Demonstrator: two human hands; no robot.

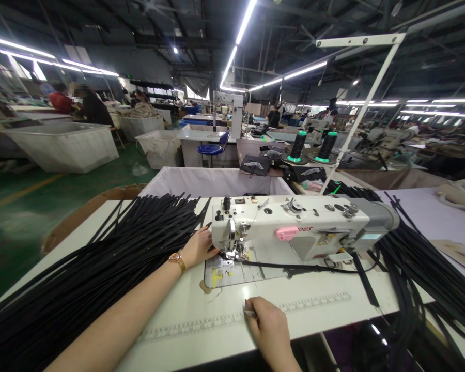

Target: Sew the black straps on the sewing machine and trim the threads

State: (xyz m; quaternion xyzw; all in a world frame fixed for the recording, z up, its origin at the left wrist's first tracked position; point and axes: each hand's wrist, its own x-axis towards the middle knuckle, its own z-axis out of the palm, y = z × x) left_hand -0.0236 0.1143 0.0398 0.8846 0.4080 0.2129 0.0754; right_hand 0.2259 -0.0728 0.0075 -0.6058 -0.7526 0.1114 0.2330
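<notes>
A white sewing machine (294,227) stands on the white table (186,315). A thin black strap (294,267) lies under its needle and runs off to the right. My left hand (199,247), with a watch on the wrist, rests by the presser foot and touches the strap's left end. My right hand (269,328) sits near the front edge on a printed ruler strip (318,302), pinching a small metal tool (249,312). A big heap of black straps (101,268) lies to the left of my left arm.
More black straps (422,268) hang over the table's right side. A white-lined bin (217,182) stands behind the machine, with two thread cones (313,147) beyond it. Other people work at benches far left and far right. A green floor and white tubs (65,147) lie at left.
</notes>
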